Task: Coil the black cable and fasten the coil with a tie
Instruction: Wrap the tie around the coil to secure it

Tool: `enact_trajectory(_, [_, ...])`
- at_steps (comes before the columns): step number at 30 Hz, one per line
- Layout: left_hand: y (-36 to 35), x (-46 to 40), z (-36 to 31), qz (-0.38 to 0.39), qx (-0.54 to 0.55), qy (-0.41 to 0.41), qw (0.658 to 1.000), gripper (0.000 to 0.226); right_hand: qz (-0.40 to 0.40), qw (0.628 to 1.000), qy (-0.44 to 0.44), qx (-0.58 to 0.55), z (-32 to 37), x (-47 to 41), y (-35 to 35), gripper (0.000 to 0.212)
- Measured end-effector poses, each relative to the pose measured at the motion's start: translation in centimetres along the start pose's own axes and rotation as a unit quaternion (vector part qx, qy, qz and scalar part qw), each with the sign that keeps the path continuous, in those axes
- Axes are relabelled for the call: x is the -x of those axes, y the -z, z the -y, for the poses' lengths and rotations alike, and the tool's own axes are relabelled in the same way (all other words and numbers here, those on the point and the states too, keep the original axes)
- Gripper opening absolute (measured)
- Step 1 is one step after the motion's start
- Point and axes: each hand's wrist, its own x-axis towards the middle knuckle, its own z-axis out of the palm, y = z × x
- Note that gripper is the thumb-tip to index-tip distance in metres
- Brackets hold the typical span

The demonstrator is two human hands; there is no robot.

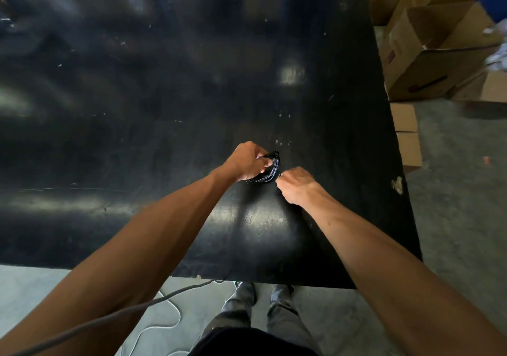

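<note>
The black cable (271, 167) is gathered into a small coil of several loops just above the black table (137, 95). My left hand (247, 161) is closed around the coil's left side, fingers through the loops. My right hand (295, 184) sits just right of the coil with its fingertips pinched together at the coil's lower edge, on something thin and pale that looks like the tie (279, 175); it is too small to make out clearly. Part of the coil is hidden under my left fingers.
Open cardboard boxes (439, 54) stand beside the table's right edge, with smaller boxes (406, 133) lower down. A grey cord (164, 298) trails across the concrete floor below the table's near edge. My legs (260, 309) stand against the near edge.
</note>
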Motion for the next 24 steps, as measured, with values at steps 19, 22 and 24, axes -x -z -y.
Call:
enact_trajectory(19, [4.5, -0.5, -1.3, 0.052, 0.056, -0.041, 0.996, 0.012, -0.138, 0.849, -0.093, -0.501, -10.9, 5.1, 6.6, 0.012])
enact_trajectory(22, [6.9, -0.1, -2.7, 0.098, 0.068, -0.046, 0.992, 0.059, -0.266, 0.799, -0.09, -0.531, -11.2, 5.5, 9.0, 0.012])
enact_trajectory(24, [8.3, 0.1, -3.6, 0.13, 0.063, -0.062, 0.988, 0.075, -0.316, 0.793, -0.086, -0.513, -10.6, 5.4, 10.9, 0.015])
